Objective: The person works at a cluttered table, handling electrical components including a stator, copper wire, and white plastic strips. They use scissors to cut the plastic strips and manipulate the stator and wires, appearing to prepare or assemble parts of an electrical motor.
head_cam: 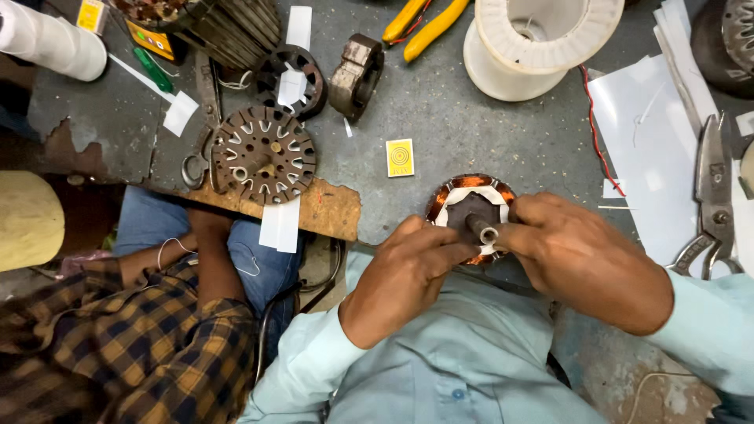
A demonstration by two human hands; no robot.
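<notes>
Both hands are in at lower centre of the frame, working one stator (pixel 471 206) at the counter's (pixel 463 118) near edge. The left hand (pixel 404 271) has its fingertips pinched together against the short shaft that sticks up from the stator's middle; the right hand (pixel 577 255) is clamped over the stator's right side, thumb and forefinger meeting the same shaft. Copper coil and white insulation show around the core, so this looks like the winding or insulating stage, with the shaft serving as the grip. The next move, by the look of it, calls for a firm hold and a careful turn of the piece, since the coil wire is fine.

Moving outward: one yellow matchbox (pixel 400 157) lies just left and above. One white spool (pixel 542 43) stands at top centre, one pair of yellow pliers (pixel 424 22) beside it. One pair of shears (pixel 713 196) rests on white paper (pixel 652 149) at the right edge. At upper left, three bare cores: a slotted disc (pixel 264 155), a ring (pixel 292 80) and a block (pixel 356 75). Another person's checked sleeve (pixel 118 345) fills the lower left.
</notes>
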